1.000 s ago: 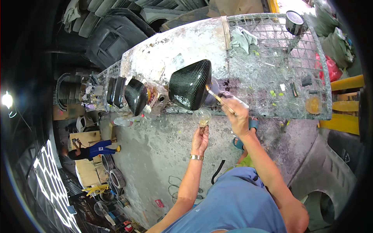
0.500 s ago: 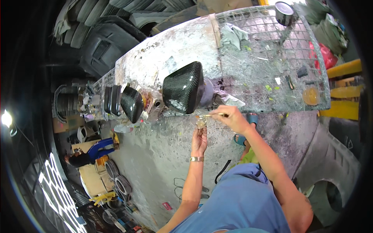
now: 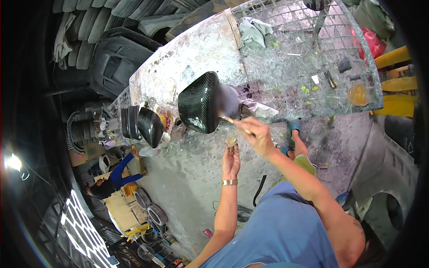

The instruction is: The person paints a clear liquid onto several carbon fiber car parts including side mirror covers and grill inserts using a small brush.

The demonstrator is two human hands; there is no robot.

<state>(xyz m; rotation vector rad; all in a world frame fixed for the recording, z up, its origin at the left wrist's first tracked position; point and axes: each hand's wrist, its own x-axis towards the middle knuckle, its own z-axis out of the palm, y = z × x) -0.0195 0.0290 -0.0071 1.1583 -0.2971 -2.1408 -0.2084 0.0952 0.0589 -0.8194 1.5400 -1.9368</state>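
My left hand [image 3: 231, 163] is closed on a small clear cup [image 3: 231, 138] with a pale liquid in it, just off the near table edge. Pinched in my right hand [image 3: 256, 135] is a thin brush [image 3: 229, 120], its tip close to the lower right edge of a glossy black carbon-fibre shell [image 3: 199, 103]. Whether the bristles touch the shell cannot be made out. That shell rests on a pale round support [image 3: 229, 102], blurred where they meet. Further left stands a smaller carbon-fibre shell [image 3: 150, 127].
The stained worktable [image 3: 214, 49] carries rags [image 3: 255, 31], a crumpled cloth [image 3: 259, 108], scraps and a round amber piece [image 3: 359, 94]. Black moulded panels [image 3: 117, 62] stack behind it. Another person [image 3: 111, 178] is at the far left. A grey panel [image 3: 389, 178] leans at right.
My right hand has lifted the brush from over the cup to the shell's lower right edge. The left hand still holds the cup beneath. The whole view has shifted slightly.
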